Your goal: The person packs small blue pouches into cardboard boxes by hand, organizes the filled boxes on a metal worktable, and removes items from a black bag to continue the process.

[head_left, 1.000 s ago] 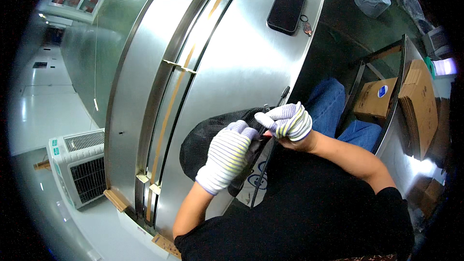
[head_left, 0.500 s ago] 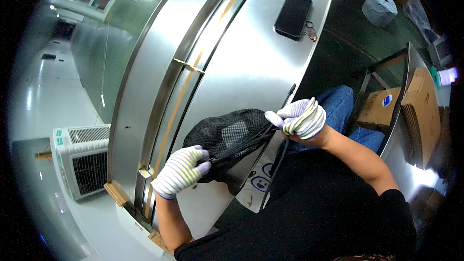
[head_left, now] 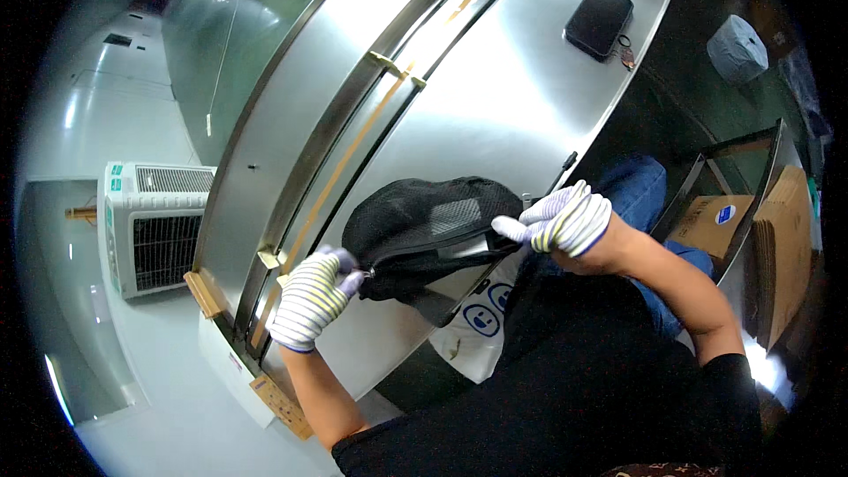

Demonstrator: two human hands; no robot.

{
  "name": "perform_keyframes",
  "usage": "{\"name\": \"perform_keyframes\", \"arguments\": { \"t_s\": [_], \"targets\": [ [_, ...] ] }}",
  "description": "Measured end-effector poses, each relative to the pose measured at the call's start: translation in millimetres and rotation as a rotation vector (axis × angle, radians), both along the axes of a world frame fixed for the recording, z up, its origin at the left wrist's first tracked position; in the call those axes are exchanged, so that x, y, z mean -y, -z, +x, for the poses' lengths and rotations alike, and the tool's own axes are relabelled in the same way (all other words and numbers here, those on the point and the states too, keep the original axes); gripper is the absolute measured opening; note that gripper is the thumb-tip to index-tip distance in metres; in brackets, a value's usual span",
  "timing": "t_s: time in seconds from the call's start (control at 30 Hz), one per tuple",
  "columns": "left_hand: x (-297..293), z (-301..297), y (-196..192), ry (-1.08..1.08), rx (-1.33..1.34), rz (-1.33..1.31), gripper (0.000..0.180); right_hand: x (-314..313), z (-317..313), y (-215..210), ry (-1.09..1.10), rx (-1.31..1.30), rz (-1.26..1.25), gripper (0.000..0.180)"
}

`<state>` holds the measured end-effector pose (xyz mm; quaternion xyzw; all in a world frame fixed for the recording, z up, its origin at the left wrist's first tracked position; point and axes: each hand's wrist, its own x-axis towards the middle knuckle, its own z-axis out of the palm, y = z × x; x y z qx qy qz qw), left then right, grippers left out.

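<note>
Black mesh makes up the soft, rounded zip bag (head_left: pixel 397 216), which lies on the silver sheet-metal bench (head_left: pixel 503 115) between the person's hands. At the bag's left end, the left hand (head_left: pixel 309 300), in a white knit glove with yellow and grey stripes, has thumb and forefinger drawn together, apparently pinching the small metal zip pull (head_left: pixel 369 272). At the bag's right end, the matching gloved right hand (head_left: pixel 570 223) seems to pinch the mesh edge between thumb and forefinger, its other fingers curled together; the exact contact is partly hidden.

Such a zip probably runs best with the bag stretched straight from end to end, so the right hand's anchor matters as much as the left hand's pinch. Pulling level along the seam, rather than upward, should spare the teeth. Loose mesh is best kept clear of the slider, since thin netting could snag, and bulky gloves may dull the feel of a catch.
</note>
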<state>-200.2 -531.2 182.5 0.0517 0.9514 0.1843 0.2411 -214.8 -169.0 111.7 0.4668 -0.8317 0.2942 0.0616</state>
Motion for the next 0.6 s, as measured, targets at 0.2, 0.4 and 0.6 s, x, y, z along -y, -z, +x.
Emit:
{"name": "perform_keyframes", "arguments": {
  "t_s": [0.2,0.4,0.6],
  "targets": [
    [-50,-5,13,0.260,-0.406,0.042,0.037,3,-8,-37,-0.194,0.374,-0.181,0.044],
    [-43,-29,32,0.262,-0.677,0.094,0.017,46,-9,-48,0.062,0.313,0.284,0.024],
    [-68,-62,38,0.318,-0.848,0.323,0.024,62,-28,-30,0.202,0.128,0.342,0.035]
  ]
}}
